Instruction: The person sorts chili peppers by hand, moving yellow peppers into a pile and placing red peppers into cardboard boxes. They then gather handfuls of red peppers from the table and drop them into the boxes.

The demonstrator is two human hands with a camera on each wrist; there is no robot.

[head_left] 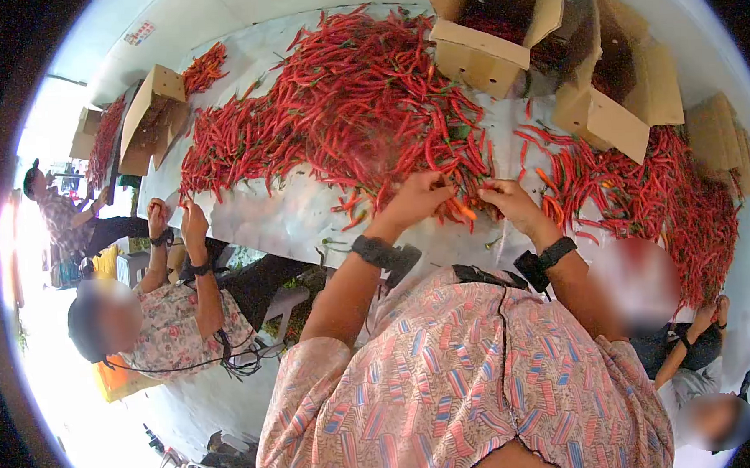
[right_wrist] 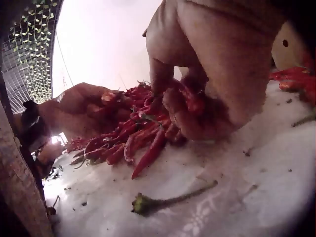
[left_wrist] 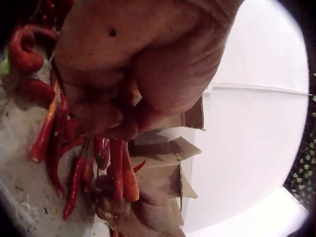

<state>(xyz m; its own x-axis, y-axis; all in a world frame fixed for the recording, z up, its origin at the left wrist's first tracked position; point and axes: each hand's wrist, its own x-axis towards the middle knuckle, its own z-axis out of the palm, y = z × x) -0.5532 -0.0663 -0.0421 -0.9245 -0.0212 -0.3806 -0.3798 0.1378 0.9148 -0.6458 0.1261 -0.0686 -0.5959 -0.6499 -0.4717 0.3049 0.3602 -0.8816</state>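
Big red chili pile (head_left: 344, 101); box (head_left: 478, 58) at its far-R side. L hand (head_left: 419, 200) & R hand (head_left: 516, 206) at pile's near edge, fingers curled: L w/ few chilies (left_wrist: 118, 170), R w/ red chili (right_wrist: 195, 103). Loose grip might drop some.

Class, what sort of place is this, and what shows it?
Probably a produce-sorting workplace: red chillies lie heaped across a broad pale surface, with open cardboard boxes among them and another person at its edge.
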